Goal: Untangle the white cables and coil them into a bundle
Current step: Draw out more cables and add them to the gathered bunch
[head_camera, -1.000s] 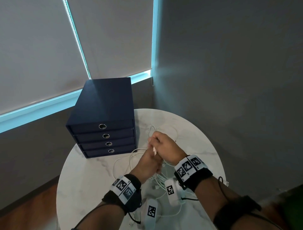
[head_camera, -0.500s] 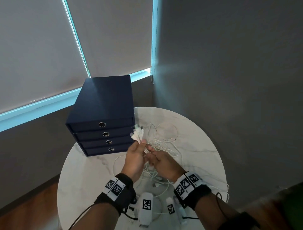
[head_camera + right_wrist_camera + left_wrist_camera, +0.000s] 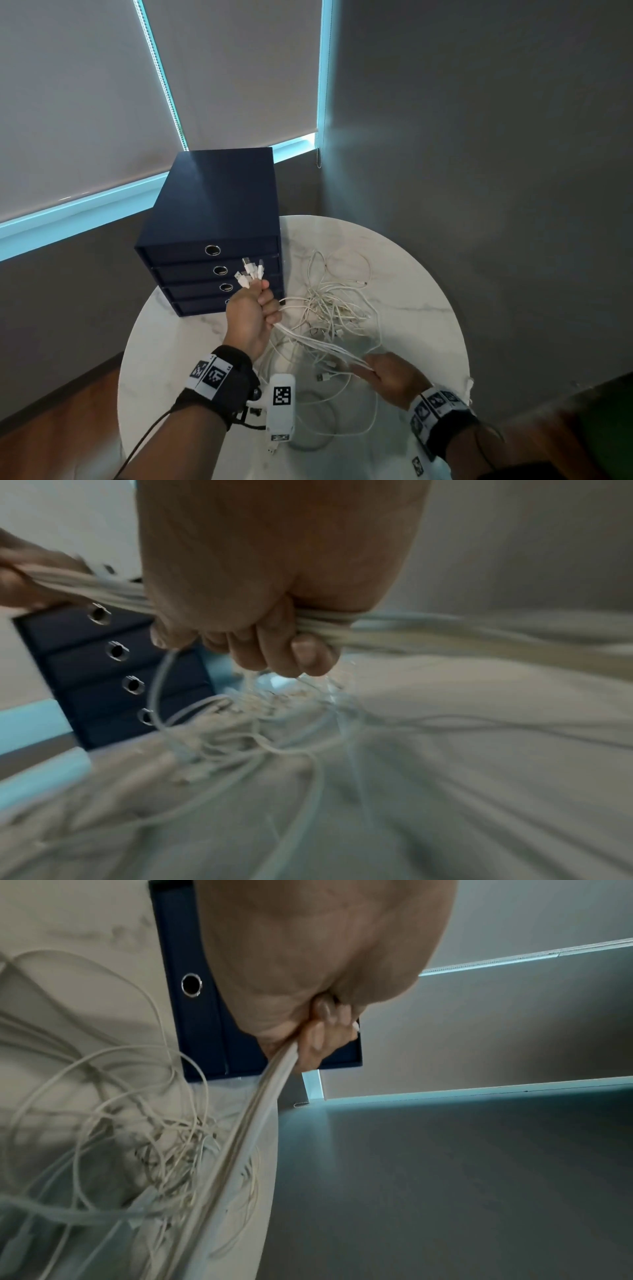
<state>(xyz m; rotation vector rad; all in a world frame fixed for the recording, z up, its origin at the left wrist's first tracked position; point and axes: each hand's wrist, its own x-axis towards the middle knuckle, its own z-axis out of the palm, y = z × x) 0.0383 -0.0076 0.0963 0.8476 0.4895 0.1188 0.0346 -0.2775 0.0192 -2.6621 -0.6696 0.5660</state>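
Several white cables (image 3: 329,305) lie in a tangle on the round marble table (image 3: 421,274). My left hand (image 3: 255,313) is raised in front of the drawer box and grips a bunch of cables near their ends; the white plugs (image 3: 250,272) stick up out of the fist. From that fist a taut strand of gathered cables (image 3: 322,346) runs down and right into my right hand (image 3: 387,377), whose fingers curl round it. The left wrist view shows the cable bunch (image 3: 260,1112) leaving the left fist (image 3: 318,1031). In the right wrist view, the right fingers (image 3: 274,647) wrap the cable strand (image 3: 322,626).
A dark blue drawer box (image 3: 219,233) with round metal pulls stands at the back left of the table. Loose cable loops (image 3: 335,421) lie near the table's front edge. Grey walls and window blinds close in behind; wooden floor (image 3: 51,428) lies below left.
The hands have drawn apart: the left stayed raised with the plug ends, while the right slid down and right along the cables, stretching a strand between them.
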